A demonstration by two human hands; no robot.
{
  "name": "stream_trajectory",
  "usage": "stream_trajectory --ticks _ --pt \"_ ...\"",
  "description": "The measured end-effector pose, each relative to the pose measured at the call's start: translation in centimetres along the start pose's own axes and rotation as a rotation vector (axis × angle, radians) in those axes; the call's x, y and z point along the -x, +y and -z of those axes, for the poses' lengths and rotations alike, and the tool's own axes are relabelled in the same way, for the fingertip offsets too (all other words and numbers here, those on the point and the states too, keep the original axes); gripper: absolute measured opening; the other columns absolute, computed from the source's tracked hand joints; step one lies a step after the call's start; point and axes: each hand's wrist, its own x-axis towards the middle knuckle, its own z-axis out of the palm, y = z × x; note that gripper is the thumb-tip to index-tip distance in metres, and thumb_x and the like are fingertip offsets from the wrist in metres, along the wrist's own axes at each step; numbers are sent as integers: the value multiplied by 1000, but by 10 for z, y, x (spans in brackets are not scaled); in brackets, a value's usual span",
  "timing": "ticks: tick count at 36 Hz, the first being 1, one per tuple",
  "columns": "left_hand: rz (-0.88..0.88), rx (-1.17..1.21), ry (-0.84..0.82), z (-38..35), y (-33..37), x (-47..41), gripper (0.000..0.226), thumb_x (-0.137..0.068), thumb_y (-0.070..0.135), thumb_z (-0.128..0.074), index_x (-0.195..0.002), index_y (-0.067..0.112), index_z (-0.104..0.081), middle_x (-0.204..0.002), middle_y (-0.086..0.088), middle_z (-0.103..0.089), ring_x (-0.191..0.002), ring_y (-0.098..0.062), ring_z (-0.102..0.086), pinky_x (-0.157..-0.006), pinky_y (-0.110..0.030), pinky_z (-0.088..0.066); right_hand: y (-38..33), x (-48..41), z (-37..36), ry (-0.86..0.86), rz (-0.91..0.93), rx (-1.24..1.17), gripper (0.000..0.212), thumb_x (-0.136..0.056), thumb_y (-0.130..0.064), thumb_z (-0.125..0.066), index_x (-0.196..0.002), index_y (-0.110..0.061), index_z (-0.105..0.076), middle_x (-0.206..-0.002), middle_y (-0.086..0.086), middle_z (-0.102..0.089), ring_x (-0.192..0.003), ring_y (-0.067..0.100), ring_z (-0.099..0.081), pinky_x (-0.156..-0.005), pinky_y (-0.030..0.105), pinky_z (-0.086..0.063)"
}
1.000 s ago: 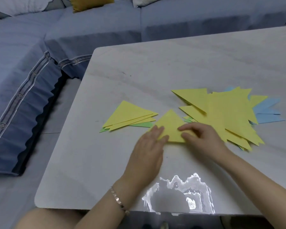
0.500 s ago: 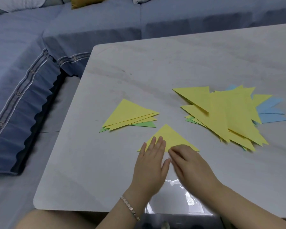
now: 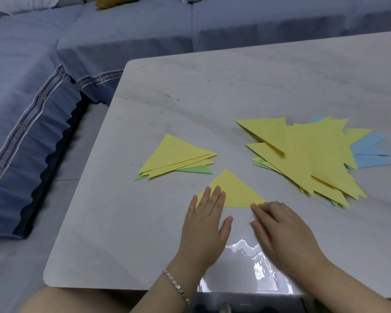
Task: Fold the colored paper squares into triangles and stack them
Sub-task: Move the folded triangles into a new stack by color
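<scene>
A small yellow paper triangle [image 3: 231,190] lies flat on the table in front of me, its long edge toward me. My left hand [image 3: 207,224] presses straight fingers on its left corner. My right hand [image 3: 284,231] lies flat with its fingertips at the triangle's right corner. To the upper left sits a small stack of folded triangles [image 3: 178,158], yellow ones over a green one. On the right spreads a loose pile of larger yellow, green and blue folded papers [image 3: 312,154].
The pale marble table [image 3: 212,98] has a rounded near-left corner, and glare shines near its front edge. A blue sofa [image 3: 54,53] wraps around the table's far and left sides. A bracelet is on my left wrist.
The yellow triangle was drawn toward me, away from the right pile. My right hand slid along its near edge from the middle to the right corner. My left hand stays pressed on the left corner.
</scene>
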Motion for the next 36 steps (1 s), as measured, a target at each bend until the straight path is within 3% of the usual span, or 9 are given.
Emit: stream_trajectory --ticks 3,6,8,11,16,19,26,36 --pt "-3 -5 8 2 2 0 50 -92 33 -42 -138 12 -41 -147 -1 -35 -139 -23 -24 -108 -56 -9 11 5 1 25 -6 11 42 -87 -26 -39 -101 -1 -70 -86 8 -65 -75 30 -62 -74 30 -48" --pt "23 3 -31 0 2 0 52 -98 38 -31 -146 20 -22 -154 8 -12 -141 -9 7 -111 -36 15 17 6 -1 38 10 17 41 -87 -25 -40 -100 -1 -70 -87 9 -65 -75 31 -61 -82 34 -40" --pt "64 2 -22 1 5 -2 51 -98 39 -29 -146 23 -23 -155 10 -12 -142 -6 5 -112 -29 13 17 6 -2 50 10 20 39 -86 -25 -42 -98 -2 -71 -84 8 -65 -77 29 -62 -83 36 -40" --pt "127 20 46 6 16 -17 47 -97 36 -34 -139 17 -37 -151 2 -27 -141 -12 -15 -114 -32 -4 16 6 -4 66 -1 6 38 -86 -25 -43 -97 -2 -71 -83 9 -66 -79 31 -64 -74 35 -47" --pt "-88 -106 -102 -7 34 -49 53 -100 36 -23 -148 19 -8 -157 4 3 -143 -14 8 -113 -34 10 17 5 -5 93 5 -10 35 -85 -23 -44 -94 -4 -72 -80 8 -65 -75 30 -62 -66 31 -43" --pt "-136 -146 -135 -16 39 -54 52 -101 34 -19 -148 21 -2 -156 6 6 -142 -14 12 -111 -36 16 17 4 -4 114 20 0 33 -84 -22 -45 -93 -5 -72 -77 6 -63 -73 29 -60 -65 30 -41" --pt "7 -187 -94 -12 17 -42 53 -100 35 -15 -147 24 6 -155 12 12 -141 -11 18 -109 -38 21 19 5 -6 134 20 -12 32 -84 -21 -45 -92 -5 -72 -78 5 -64 -75 29 -63 -66 31 -44" --pt "193 -197 -104 19 -35 -16 52 -100 32 -13 -147 26 9 -152 17 17 -140 -6 20 -113 -36 13 18 5 -6 131 12 -20 34 -84 -21 -45 -92 -4 -73 -80 7 -67 -76 29 -64 -68 33 -46"
